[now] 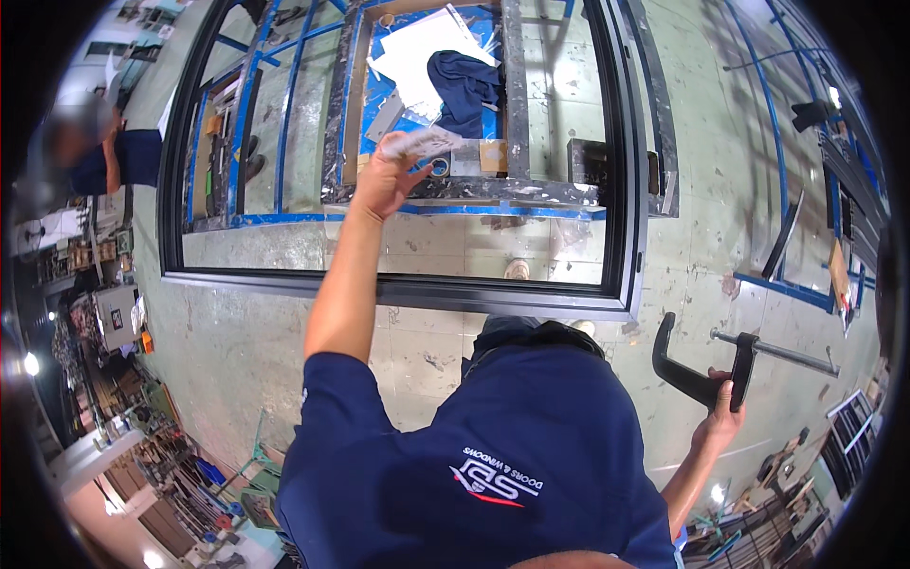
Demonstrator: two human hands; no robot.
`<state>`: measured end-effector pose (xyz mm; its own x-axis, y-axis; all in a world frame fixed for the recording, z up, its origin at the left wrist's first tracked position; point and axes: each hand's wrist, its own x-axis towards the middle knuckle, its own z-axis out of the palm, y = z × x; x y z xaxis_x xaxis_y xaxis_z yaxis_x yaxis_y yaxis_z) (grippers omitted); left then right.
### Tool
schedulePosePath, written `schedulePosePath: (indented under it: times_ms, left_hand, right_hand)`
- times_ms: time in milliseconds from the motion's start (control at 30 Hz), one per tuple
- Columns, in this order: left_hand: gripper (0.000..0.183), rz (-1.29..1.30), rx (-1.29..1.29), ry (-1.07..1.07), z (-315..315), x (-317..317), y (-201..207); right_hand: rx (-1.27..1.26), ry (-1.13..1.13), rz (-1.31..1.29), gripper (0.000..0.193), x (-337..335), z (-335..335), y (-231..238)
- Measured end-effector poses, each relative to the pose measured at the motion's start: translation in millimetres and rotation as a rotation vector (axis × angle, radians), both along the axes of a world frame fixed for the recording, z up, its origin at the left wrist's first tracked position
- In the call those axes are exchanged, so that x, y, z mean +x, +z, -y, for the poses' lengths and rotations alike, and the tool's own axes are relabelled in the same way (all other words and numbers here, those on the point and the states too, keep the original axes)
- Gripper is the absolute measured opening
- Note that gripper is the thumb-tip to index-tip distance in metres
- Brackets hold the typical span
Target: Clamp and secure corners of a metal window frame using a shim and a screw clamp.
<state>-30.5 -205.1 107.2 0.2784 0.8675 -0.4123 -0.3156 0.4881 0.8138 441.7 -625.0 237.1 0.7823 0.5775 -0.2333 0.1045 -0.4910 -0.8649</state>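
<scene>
A large black C-clamp [697,379] with a long steel screw is out at my right side, with my right hand [720,422] closed around its frame near the screw end. My left hand [387,185] reaches forward over a black window frame [408,288]. Its fingers pinch a thin whitish piece [424,143] that looks like paper or plastic; its exact kind I cannot tell. Below that hand, papers [431,47] and a dark blue cloth [463,85] lie in a blue-bottomed tray [514,95]. A tape roll [440,167] sits by its near edge.
The frame rests on a blue metal stand [284,218]. At the left a person [95,156] in dark clothing stands close by. Blue racks [777,142] with dark profiles are at the right. Tools and stock [199,503] crowd the lower left.
</scene>
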Motion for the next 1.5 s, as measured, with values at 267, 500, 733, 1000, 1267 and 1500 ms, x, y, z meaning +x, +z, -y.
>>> schedulePosePath:
  times_ms: [267,500,733,1000,1267,1500]
  left_hand:
    - [0.034,0.000,0.590,0.197,145,91,82]
    - [0.035,0.452,0.508,0.284,271,159,129]
    - [0.045,0.547,0.455,0.387,352,204,129]
    - [0.044,-0.097,-0.297,0.355,417,226,-12]
    - [0.031,0.175,-0.436,0.229,344,288,-141]
    - [0.031,0.233,-0.485,0.171,326,287,-134]
  right_hand:
    - [0.064,0.152,0.022,0.028,64,22,-5]
    - [0.148,0.269,-0.010,0.026,158,47,-16]
    - [0.287,0.407,-0.133,0.020,204,46,5]
    - [0.377,0.646,-0.178,0.026,190,31,45]
    - [0.386,0.832,-0.179,0.029,130,3,71]
    - [0.177,0.806,-0.150,0.017,85,-12,28]
